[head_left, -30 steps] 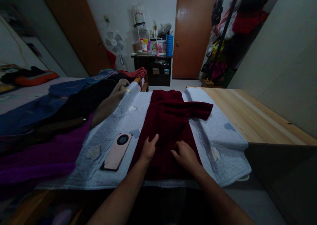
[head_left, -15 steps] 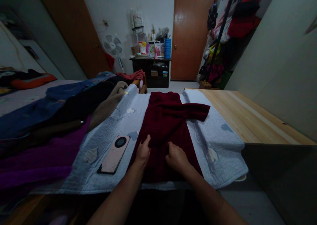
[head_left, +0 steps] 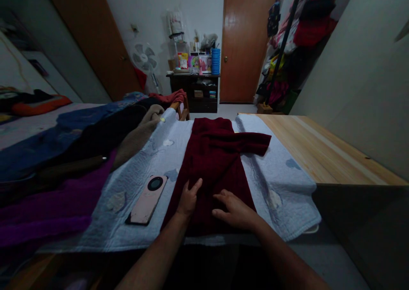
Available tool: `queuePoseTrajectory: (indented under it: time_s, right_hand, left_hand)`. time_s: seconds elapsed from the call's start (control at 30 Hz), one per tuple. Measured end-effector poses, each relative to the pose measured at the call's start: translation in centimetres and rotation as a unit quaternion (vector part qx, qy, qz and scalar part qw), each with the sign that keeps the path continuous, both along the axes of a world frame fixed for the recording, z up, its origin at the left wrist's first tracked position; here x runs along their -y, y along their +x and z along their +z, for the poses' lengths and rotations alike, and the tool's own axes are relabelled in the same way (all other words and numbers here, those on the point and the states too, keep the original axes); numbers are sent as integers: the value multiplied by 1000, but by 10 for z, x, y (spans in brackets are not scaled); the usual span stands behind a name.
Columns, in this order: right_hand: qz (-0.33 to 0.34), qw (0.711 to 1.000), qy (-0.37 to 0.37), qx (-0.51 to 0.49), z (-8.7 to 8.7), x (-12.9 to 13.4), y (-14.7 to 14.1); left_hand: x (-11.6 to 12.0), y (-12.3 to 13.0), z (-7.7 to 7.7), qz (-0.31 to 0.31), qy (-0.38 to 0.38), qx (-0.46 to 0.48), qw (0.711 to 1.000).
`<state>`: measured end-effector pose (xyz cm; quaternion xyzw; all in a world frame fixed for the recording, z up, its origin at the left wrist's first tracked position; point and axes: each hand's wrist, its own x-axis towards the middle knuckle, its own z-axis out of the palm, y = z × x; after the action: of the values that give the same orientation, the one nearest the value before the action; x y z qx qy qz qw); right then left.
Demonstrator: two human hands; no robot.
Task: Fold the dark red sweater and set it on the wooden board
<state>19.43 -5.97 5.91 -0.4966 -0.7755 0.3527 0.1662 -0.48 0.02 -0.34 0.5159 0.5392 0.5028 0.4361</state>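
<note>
A dark red long-sleeved garment [head_left: 211,166] lies lengthwise on a pale blue quilted cover [head_left: 275,175], one sleeve folded across and sticking out to the right. Over its lower left part is my left hand [head_left: 188,198], thumb and fingers apart, holding nothing. My right hand [head_left: 234,209] is at the lower right part of the garment, its fingers stretched toward the middle and the thumb apart from them. Whether either palm presses on the cloth is hard to see. Left of the garment a pink phone [head_left: 147,200] with a round black camera lies face down.
Clothes are heaped on the left, among them a purple piece [head_left: 60,205] and a brown one [head_left: 137,136]. A wooden board [head_left: 297,145] adjoins the cover on the right. Farther back stand a fan [head_left: 145,60] and a dark cabinet [head_left: 191,90].
My right hand has gone from curled to spread fingers and sits slightly lower. The left hand has shifted a little right, and the cloth near it has moved slightly left.
</note>
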Motion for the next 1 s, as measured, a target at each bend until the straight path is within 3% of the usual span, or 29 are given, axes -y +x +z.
queuePoseTrajectory:
  time_s: [0.07, 0.13, 0.2, 0.27, 0.37, 0.43, 0.53, 0.7, 0.87, 1.0]
  right_hand:
    - [29, 998, -34, -52, 1, -1, 16]
    - [-13, 992, -90, -92, -1, -5, 33]
    - [-140, 970, -143, -134, -3, -12, 48]
    - [-283, 923, -166, -200, -5, -19, 59]
    - [-386, 863, -170, -279, -7, -25, 65]
    - [-395, 856, -162, -292, -11, -27, 66]
    - [-370, 882, -113, -271, -20, -28, 64]
    - [-331, 913, 40, -236, -35, -28, 66]
    - [-283, 953, 80, 66, -33, -28, 66]
    - [-283, 920, 137, 233, -17, -45, 53]
  left_hand:
    - [4, 5, -1, -14, -25, -41, 999]
    - [8, 12, -1, -24, -41, -38, 998]
    - [10, 18, 3, -83, -28, -35, 996]
    - [12, 21, 8, -176, 23, -57, 983]
    - [14, 19, 16, -283, 117, -147, 941]
    - [17, 16, 20, -330, 156, -234, 901]
    - [21, 13, 24, -368, 172, -334, 851]
    - [27, 15, 30, -360, 157, -395, 831]
    - [26, 17, 30, -377, 137, -406, 821]
    - [27, 19, 28, -379, 136, -406, 820]
